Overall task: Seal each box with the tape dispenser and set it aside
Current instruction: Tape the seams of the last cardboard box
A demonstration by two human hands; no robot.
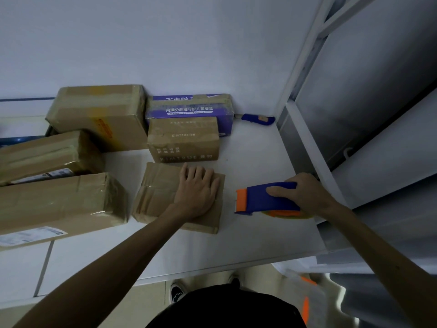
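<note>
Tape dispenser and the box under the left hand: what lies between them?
Nothing. The head view shows only bare white table between the tape dispenser, gripped by the right hand, and the box.

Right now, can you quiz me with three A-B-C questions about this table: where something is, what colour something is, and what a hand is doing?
1. Where does the blue utility knife lie?
A. Inside a drawer
B. By the wall, right of the purple box
C. On the floor

2. What colours is the tape dispenser?
A. Blue and orange
B. Green and white
C. All black

3. What is the left hand doing?
A. Holding the knife
B. Hanging loose
C. Pressing flat on the nearest cardboard box

Answers:
1 B: the knife lies along the wall just past that box's right end.
2 A: its body is blue with an orange front, held in the right hand.
3 C: its fingers lie straight on the box top.
</note>
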